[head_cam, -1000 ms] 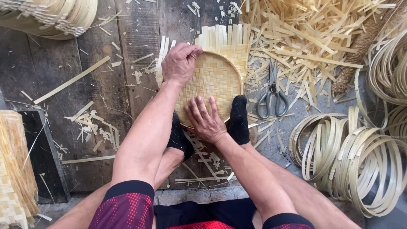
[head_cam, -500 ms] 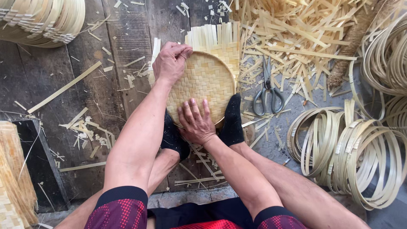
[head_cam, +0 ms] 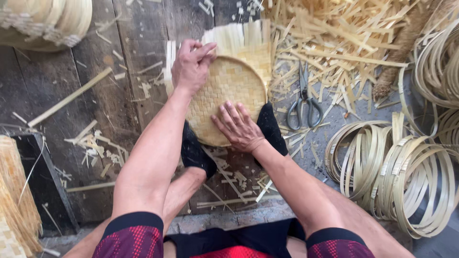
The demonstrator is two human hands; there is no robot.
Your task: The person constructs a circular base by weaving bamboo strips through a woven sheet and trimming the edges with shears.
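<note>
The round woven bamboo tray (head_cam: 227, 98) lies on the plank floor (head_cam: 119, 95) between two black-socked feet. Right hand (head_cam: 239, 126) presses flat, fingers spread; left hand (head_cam: 191, 64) pinches the far rim: keep the mat pinned while tucking

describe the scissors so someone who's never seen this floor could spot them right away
Start at the round woven bamboo tray pinned by the left hand and right hand. Look just to its right, where the heap of bamboo strips thins out: the scissors lie there, blades pointing away from the person. Dark metal with two looped handles, they are the only non-bamboo tool among pale strips.
</note>
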